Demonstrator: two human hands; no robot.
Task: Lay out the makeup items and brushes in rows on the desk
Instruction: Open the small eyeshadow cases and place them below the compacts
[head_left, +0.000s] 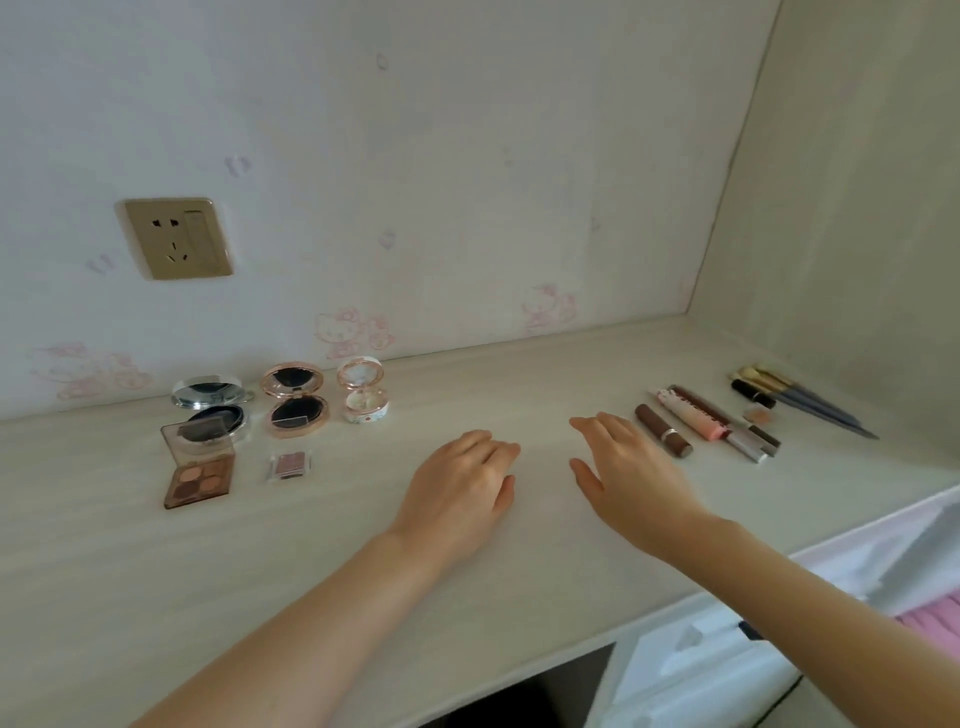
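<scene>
Two hands hover over the bare middle of the desk (519, 545), and neither holds anything. Our left hand (462, 488) lies palm down with the fingers loosely bent; our right hand (623, 473) is spread wide, fingers straight, reaching toward the right end.

Just beside the right fingertips lies the brown lipstick tube (663, 431), then the pink patterned tube (688, 414), a dark red tube (701, 405) touching it, and a silver-capped tube (753, 444). Farther toward the back right corner sit a small peach pan (757, 414), a black tube (753, 393) and the brushes (805, 402), bunched together.

Toward the left end, near the back edge, stand three open compacts: the silver compact (210, 410), the rose-gold compact (296, 402) and the white floral compact (363, 392). In front of them lie the eyeshadow palette (198, 470) and a single shadow pan (289, 464).

We judge the right group needs tidying. We should take the brown tube first, lift it rather than slide it, since round tubes roll, then set each piece parallel and apart, and fan the brushes out last
</scene>
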